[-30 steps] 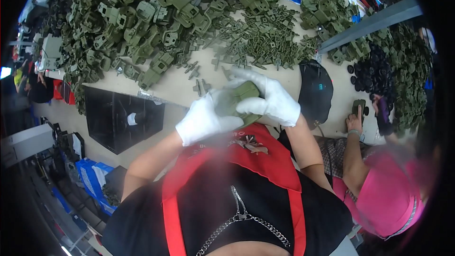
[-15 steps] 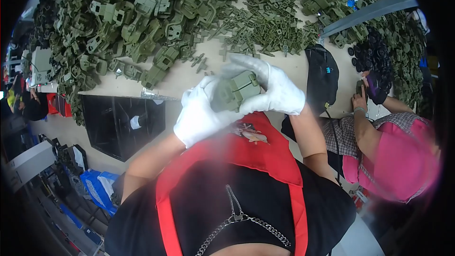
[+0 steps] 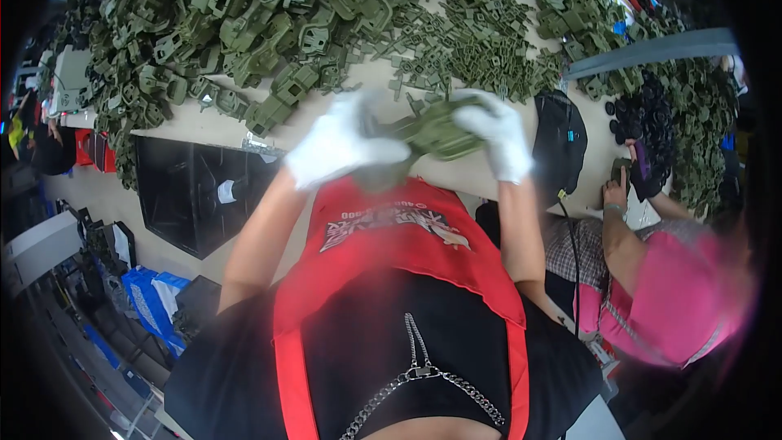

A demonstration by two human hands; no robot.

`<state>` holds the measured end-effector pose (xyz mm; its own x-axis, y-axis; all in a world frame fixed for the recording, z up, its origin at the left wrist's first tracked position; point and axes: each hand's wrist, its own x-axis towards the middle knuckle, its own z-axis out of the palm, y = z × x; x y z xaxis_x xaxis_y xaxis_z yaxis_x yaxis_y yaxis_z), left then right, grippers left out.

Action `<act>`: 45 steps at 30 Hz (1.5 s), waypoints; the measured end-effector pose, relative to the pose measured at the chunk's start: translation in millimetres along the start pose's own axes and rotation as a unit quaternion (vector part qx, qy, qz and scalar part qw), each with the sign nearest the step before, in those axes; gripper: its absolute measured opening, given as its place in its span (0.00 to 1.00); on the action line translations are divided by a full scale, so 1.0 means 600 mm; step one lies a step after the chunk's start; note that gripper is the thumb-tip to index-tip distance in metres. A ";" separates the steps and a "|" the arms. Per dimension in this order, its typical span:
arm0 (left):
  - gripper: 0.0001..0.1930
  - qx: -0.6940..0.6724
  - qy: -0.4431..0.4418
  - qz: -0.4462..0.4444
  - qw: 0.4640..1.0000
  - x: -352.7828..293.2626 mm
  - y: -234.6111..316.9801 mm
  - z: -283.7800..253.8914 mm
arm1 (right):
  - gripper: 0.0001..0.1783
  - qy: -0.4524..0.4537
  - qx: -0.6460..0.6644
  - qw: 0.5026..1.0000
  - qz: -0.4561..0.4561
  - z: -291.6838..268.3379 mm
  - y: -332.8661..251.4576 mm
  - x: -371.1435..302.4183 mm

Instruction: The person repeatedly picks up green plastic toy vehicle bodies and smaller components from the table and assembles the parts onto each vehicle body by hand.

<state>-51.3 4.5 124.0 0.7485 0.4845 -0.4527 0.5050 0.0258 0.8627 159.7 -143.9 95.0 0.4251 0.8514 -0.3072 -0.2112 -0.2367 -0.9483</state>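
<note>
Between my hands, over the near side of the table, is an olive-green moulded plastic part (image 3: 448, 134) shaped like a toy vehicle body. My right hand (image 3: 501, 138), in a white glove, grips its right end with the fingers curled over the top. My left hand (image 3: 342, 147), also gloved in white and smeared by motion, closes round the left end, its thumb across the front. A blurred green portion shows below that thumb; whether it is a separate piece I cannot tell. Small green plastic pieces (image 3: 472, 49) lie scattered just beyond my hands.
Large green vehicle-body parts (image 3: 236, 16) are heaped across the far left. Black wheels (image 3: 652, 114) lie in a pile at the right, near a co-worker in pink (image 3: 652, 293). A black bag-like thing (image 3: 558, 138) sits by my right hand. A black bin (image 3: 204, 195) stands at left.
My hands have moved apart, the left to the left and the right slightly rightward. The green part has turned and shows a longer side. Before, both hands were cupped round it.
</note>
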 end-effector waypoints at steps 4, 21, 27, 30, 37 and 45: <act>0.41 -0.274 -0.015 0.006 0.962 -0.013 0.022 0.013 | 0.22 0.059 0.118 0.990 -0.040 -0.039 0.012 -0.016; 0.31 0.083 -0.010 0.178 0.980 0.023 0.090 -0.013 | 0.32 -0.140 -0.127 0.978 -0.088 0.041 -0.111 0.024; 0.36 0.086 0.095 0.227 0.965 0.019 0.055 -0.014 | 0.33 -0.148 -0.114 0.981 -0.057 0.072 -0.100 0.061; 0.34 0.149 0.054 0.195 0.968 0.044 0.026 -0.012 | 0.29 -0.083 -0.092 0.991 -0.049 0.092 -0.048 0.048; 0.34 0.102 0.064 0.305 0.945 0.051 0.076 -0.049 | 0.47 -0.188 -0.439 0.862 -0.172 0.087 -0.123 0.056; 0.36 0.170 0.072 0.295 0.937 0.094 0.199 -0.095 | 0.31 -0.018 -0.405 0.900 -0.159 0.101 -0.192 0.111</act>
<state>26.9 84.9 214.2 0.8878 0.4397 0.1362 0.1478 -0.5525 0.8203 158.9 -31.7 188.7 0.3191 0.9475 -0.0210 0.6340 -0.2299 -0.7384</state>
